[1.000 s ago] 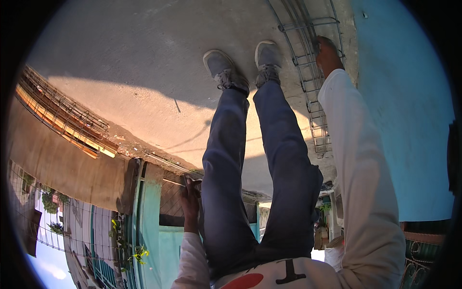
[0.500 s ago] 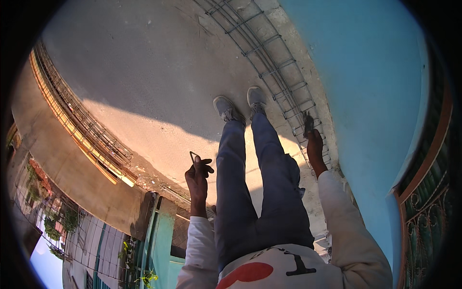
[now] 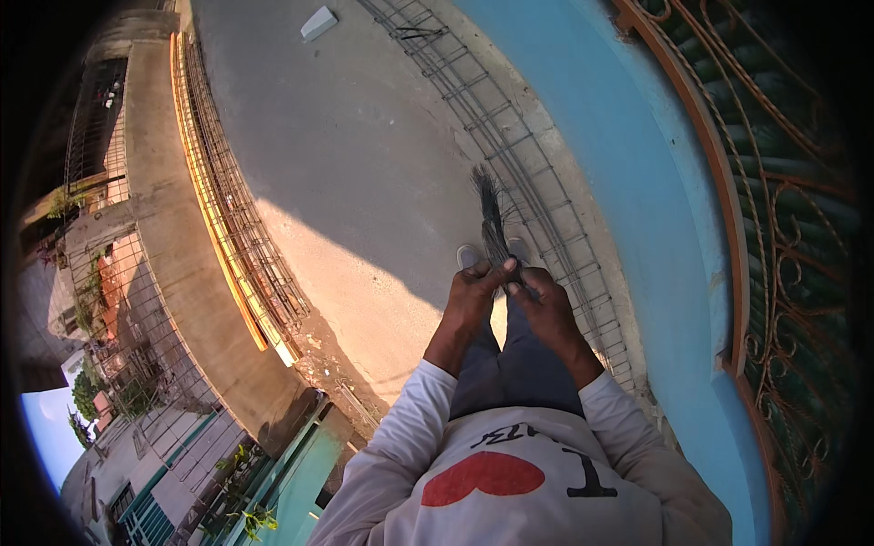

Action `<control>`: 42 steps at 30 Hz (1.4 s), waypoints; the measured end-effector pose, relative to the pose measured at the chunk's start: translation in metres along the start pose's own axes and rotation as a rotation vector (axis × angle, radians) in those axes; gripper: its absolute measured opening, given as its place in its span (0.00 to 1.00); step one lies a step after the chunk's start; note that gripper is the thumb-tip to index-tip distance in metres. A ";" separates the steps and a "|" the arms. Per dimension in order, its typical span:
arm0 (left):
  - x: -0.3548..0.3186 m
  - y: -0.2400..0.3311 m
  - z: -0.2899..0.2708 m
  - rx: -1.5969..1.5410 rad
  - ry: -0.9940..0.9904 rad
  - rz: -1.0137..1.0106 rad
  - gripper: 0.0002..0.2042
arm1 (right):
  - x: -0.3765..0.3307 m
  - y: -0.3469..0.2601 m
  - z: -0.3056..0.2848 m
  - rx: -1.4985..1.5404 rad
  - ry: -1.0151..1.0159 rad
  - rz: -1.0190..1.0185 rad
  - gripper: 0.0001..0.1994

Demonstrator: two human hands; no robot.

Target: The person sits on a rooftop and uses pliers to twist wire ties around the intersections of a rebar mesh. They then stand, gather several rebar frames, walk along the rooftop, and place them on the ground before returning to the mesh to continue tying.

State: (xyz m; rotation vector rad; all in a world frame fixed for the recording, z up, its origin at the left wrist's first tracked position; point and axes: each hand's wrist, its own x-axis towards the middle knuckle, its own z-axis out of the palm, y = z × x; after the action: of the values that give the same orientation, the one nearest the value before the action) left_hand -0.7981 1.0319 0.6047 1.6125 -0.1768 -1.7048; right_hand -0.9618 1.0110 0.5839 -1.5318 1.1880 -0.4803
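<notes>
A bundle of thin dark wires points away from me, its far ends fanning out loosely. Around its near end, my left hand and my right hand meet in front of my legs. Both have bent fingers and thumbs pressed on the wires. No thin bent metal piece shows in my left hand; its palm side is hidden. Just right of the bundle, a long cage of tied steel bars lies on the ground.
A light blue wall runs along the right, with an ornate metal grille beyond it. More bar cages and yellow boards lie along a low wall at left. A pale block sits far ahead on the pavement.
My hands, apart before, have come together. The wire bundle has moved left and in front of my legs with my right hand. The thin bent piece in my left hand is now out of sight.
</notes>
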 end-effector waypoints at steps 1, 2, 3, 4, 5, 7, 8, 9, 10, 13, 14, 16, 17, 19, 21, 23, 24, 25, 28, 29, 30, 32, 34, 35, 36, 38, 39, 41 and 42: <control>-0.007 0.008 -0.003 -0.050 0.006 -0.009 0.22 | 0.003 -0.017 -0.001 0.120 -0.006 0.036 0.12; -0.008 0.010 -0.013 -0.048 0.036 -0.001 0.17 | 0.006 -0.039 -0.006 0.240 -0.015 0.073 0.13; -0.017 0.023 -0.014 -0.072 0.027 0.055 0.16 | 0.009 -0.057 -0.011 0.357 -0.025 0.111 0.13; -0.027 0.035 -0.013 -0.098 0.016 0.104 0.15 | 0.012 -0.067 -0.016 0.310 -0.076 0.145 0.13; -0.038 0.048 -0.013 -0.121 0.005 0.154 0.14 | 0.017 -0.077 -0.022 0.262 -0.125 0.178 0.14; -0.055 0.069 -0.013 -0.094 0.025 0.169 0.13 | 0.023 -0.088 -0.028 0.274 -0.173 0.187 0.14; -0.061 0.078 -0.013 -0.079 0.036 0.177 0.13 | 0.026 -0.092 -0.029 0.341 -0.181 0.156 0.14; -0.063 0.080 -0.015 -0.085 0.036 0.192 0.13 | 0.027 -0.094 -0.029 0.407 -0.197 0.130 0.14; -0.062 0.081 -0.018 -0.090 0.036 0.209 0.13 | 0.030 -0.097 -0.029 0.413 -0.215 0.124 0.14; -0.062 0.077 -0.022 -0.141 0.031 0.215 0.13 | 0.034 -0.107 -0.033 0.432 -0.262 0.112 0.13; -0.063 0.076 -0.022 -0.164 0.028 0.210 0.14 | 0.035 -0.110 -0.034 0.437 -0.275 0.106 0.12; -0.063 0.071 -0.020 -0.171 0.035 0.168 0.13 | 0.035 -0.113 -0.037 0.433 -0.290 0.099 0.11; -0.062 0.069 -0.018 -0.173 0.039 0.148 0.13 | 0.035 -0.114 -0.037 0.426 -0.295 0.093 0.11; -0.057 0.062 -0.018 -0.179 0.011 0.150 0.14 | 0.033 -0.110 -0.036 0.452 -0.302 0.105 0.10; -0.057 0.059 -0.017 -0.179 -0.007 0.146 0.14 | 0.035 -0.103 -0.035 0.521 -0.308 0.134 0.09; -0.059 0.059 -0.014 -0.174 -0.016 0.135 0.13 | 0.034 -0.100 -0.039 0.633 -0.315 0.198 0.08; -0.063 0.063 -0.011 -0.194 -0.031 0.138 0.13 | 0.034 -0.098 -0.041 0.690 -0.316 0.230 0.08; -0.067 0.067 -0.005 -0.213 -0.048 0.141 0.13 | 0.035 -0.095 -0.044 0.727 -0.313 0.247 0.07; -0.068 0.070 -0.003 -0.217 -0.074 0.138 0.13 | 0.038 -0.085 -0.050 0.805 -0.310 0.272 0.06; -0.066 0.070 -0.003 -0.209 -0.080 0.136 0.13 | 0.039 -0.083 -0.051 0.809 -0.313 0.263 0.05; -0.061 0.068 -0.005 -0.194 -0.073 0.142 0.13 | 0.040 -0.084 -0.052 0.812 -0.319 0.255 0.05; -0.049 0.060 -0.010 -0.164 -0.060 0.156 0.13 | 0.041 -0.087 -0.054 0.821 -0.331 0.233 0.05; -0.045 0.060 -0.008 -0.172 -0.064 0.148 0.13 | 0.042 -0.087 -0.057 0.824 -0.334 0.211 0.05; -0.044 0.059 -0.007 -0.177 -0.065 0.144 0.13 | 0.042 -0.085 -0.058 0.824 -0.335 0.200 0.05; -0.043 0.059 -0.007 -0.188 -0.067 0.142 0.13 | 0.043 -0.084 -0.058 0.824 -0.337 0.191 0.05; -0.040 0.057 -0.006 -0.211 -0.070 0.138 0.13 | 0.044 -0.083 -0.060 0.810 -0.343 0.180 0.06; -0.042 0.058 -0.005 -0.228 -0.062 0.140 0.13 | 0.044 -0.084 -0.061 0.804 -0.346 0.172 0.06; -0.045 0.060 -0.001 -0.262 -0.044 0.142 0.13 | 0.043 -0.087 -0.063 0.756 -0.339 0.162 0.06; -0.047 0.061 -0.001 -0.239 -0.049 0.146 0.13 | 0.042 -0.088 -0.064 0.733 -0.335 0.157 0.06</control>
State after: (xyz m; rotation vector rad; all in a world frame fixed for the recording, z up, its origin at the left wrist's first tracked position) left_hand -0.7761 1.0181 0.6772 1.3504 -0.1074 -1.5892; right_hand -0.9578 0.9353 0.6723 -0.8364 0.7391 -0.4622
